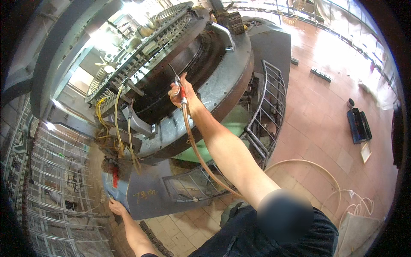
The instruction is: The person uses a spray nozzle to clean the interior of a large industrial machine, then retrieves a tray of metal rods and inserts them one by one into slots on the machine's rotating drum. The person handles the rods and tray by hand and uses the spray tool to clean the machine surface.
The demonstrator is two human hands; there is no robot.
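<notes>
My right hand [181, 91] grips an air blow gun [183, 93] with a red body, its thin nozzle pointing into the dark inner ring [188, 64] of a large circular knitting machine. A tan hose [191, 143] runs from the gun down beside my forearm. My left hand [116, 206] is low at the left, its fingers curled on the edge of a blue-grey panel [114, 189] at the machine's base, beside a red part [114, 175]. Above, a ring of needle cams [141, 49] and thin yellow tubes [121, 120] sit on the machine.
Tube railings [274, 107] curve round the machine's base. Wire racks [60, 184] stand at the left. On the tiled floor [314, 128] lie a black toolbox [359, 124], a small frame [365, 152], dark bars [321, 75] and loops of hose [317, 165].
</notes>
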